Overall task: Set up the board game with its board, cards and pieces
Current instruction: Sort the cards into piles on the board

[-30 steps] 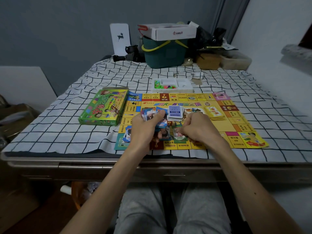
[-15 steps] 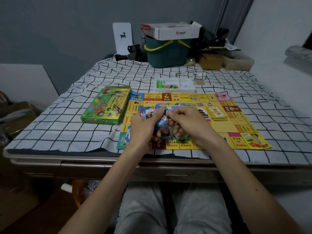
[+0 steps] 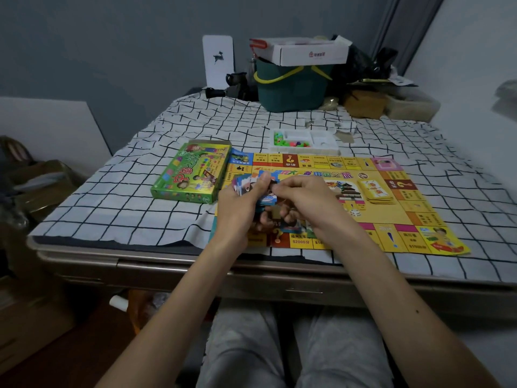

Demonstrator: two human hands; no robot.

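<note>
The yellow game board (image 3: pixel 414 217) lies flat on the checked cloth. Over its near left part, my left hand (image 3: pixel 240 208) grips a fanned stack of colourful cards (image 3: pixel 247 183). My right hand (image 3: pixel 305 200) meets it and pinches the top card of that stack. A yellow card pile (image 3: pixel 376 191) rests on the board's right side, with a white die (image 3: pixel 355 212) near the middle. The green game box (image 3: pixel 193 175) lies left of the board. A white tray (image 3: pixel 321 141) with coloured pieces sits beyond the board's far edge.
A green bucket (image 3: pixel 291 88) with a white carton (image 3: pixel 307 51) on top stands at the table's back, with dark clutter and brown boxes (image 3: pixel 363 103) to its right. The table's front edge (image 3: pixel 140 261) runs just in front of my knees.
My right hand rose from the cards lying on the board and came to the stack in my left hand, where it now pinches a card. The view shifted slightly.
</note>
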